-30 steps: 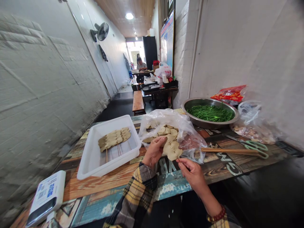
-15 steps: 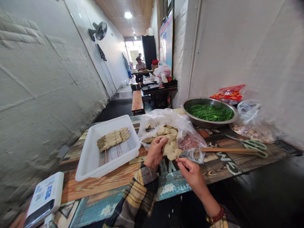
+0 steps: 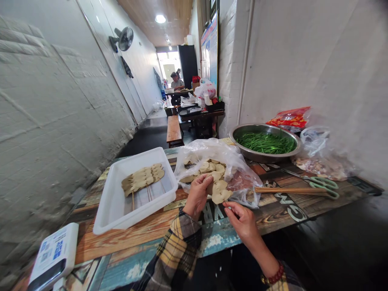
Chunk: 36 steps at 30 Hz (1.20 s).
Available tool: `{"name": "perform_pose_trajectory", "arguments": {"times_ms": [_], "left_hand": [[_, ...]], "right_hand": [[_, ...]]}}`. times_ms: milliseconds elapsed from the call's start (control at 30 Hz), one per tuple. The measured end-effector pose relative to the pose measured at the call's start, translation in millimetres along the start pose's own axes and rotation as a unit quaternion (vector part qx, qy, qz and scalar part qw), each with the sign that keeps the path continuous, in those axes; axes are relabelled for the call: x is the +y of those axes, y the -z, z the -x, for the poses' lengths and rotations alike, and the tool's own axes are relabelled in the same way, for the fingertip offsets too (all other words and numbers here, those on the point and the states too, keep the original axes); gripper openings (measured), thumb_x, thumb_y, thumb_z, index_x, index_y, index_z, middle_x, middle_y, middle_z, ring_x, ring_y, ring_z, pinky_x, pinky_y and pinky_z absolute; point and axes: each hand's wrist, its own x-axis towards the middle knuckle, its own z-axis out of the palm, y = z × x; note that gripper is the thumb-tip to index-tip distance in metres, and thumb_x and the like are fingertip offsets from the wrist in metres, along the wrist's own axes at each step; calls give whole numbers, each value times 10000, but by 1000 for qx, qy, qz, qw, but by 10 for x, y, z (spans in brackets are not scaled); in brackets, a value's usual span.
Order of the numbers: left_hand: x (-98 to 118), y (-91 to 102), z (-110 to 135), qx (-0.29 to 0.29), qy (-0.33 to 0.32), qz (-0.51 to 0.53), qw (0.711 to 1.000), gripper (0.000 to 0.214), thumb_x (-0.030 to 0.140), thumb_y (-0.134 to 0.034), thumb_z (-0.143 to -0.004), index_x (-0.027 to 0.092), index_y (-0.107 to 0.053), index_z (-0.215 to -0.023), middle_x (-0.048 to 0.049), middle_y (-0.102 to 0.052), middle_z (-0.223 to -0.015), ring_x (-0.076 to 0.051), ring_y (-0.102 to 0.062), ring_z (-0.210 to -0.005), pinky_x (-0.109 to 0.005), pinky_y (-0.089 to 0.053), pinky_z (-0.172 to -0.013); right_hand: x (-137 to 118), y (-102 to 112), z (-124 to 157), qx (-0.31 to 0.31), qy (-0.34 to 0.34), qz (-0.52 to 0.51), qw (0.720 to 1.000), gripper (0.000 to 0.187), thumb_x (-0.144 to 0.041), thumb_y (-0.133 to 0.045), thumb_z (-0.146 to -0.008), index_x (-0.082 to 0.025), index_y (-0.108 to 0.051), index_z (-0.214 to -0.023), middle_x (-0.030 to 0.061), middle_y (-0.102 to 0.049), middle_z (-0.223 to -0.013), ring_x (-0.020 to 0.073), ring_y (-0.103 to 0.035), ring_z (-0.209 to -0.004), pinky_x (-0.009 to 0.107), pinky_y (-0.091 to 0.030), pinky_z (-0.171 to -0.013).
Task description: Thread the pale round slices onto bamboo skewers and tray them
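My left hand (image 3: 198, 195) pinches the slices (image 3: 220, 193) by the bag (image 3: 239, 163) while my right hand (image 3: 242, 222) grips their stick (image 3: 224, 203), and pushing it too hard or crookedly could tear a thin slice

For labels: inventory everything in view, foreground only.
Table: one, multicoloured, foreground.
Tray: one, white, left.
Skewers: several, tan, in tray.
Bag: one, clear, centre.
Slices: many, tan, in bag.
Bowl: one, silver, right.
Greens: many, green, in bowl.
Packet: one, red, beyond bowl.
Another bag: one, clear, far right.
Scissors: one, green-handled, right.
Sticks: several, brown, right.
Device: one, white, left.
Held skewer: one, tan, centre.
Left hand: one, plaid-sleeved, on held skewer.
Right hand: one, plaid-sleeved, same skewer.
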Motion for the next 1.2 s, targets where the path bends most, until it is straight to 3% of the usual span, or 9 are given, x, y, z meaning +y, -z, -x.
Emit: {"name": "perform_pose_trajectory", "arguments": {"times_ms": [100,267,500,833,1200], "left_hand": [[-4,7,-5,-11,12,-3,1000,346,371,-824,-591,139,-714,-823,-22,-664,-720,-108,-568,-614,-224,-417,-591],[-45,48,-33,10,6,-12,1000,309,356,-836,-561,133,-700,-727,-15,-654,-660,-109,-565,-572,-233,-426,-577],[-7,96,-60,34,-16,-19,999,325,386,-826,-568,131,-694,-719,-17,-644,-632,-107,-552,-552,-224,-423,-549],[-79,58,-56,42,-15,-30,999,309,358,-837,-544,135,-701,-709,-7,-644,-632,-105,-551,-555,-226,-415,-562],[-69,-23,-4,37,-21,-30,999,286,334,-842,-528,133,-699,-673,1,-636,-617,-90,-520,-533,-224,-395,-550]], "right_hand": [[27,-9,3,-3,8,6,1000,254,-319,-522,-894,-189,-733,-950,74,-764,-855,209,-695,-705,289,-534,-653],[41,-7,6,-15,6,-3,1000,255,-326,-534,-889,-190,-733,-971,76,-761,-866,208,-693,-702,284,-537,-647],[-29,27,-13,-57,-14,-28,998,334,-368,-465,-929,-165,-728,-960,16,-650,-538,172,-625,-478,254,-503,-518],[-22,18,-4,-21,5,-4,1000,302,-345,-482,-928,-171,-725,-884,42,-705,-647,176,-656,-550,240,-488,-537],[-27,22,-6,-26,-10,-13,1000,284,-336,-483,-925,-169,-706,-869,38,-689,-640,167,-632,-536,239,-454,-515]]}}
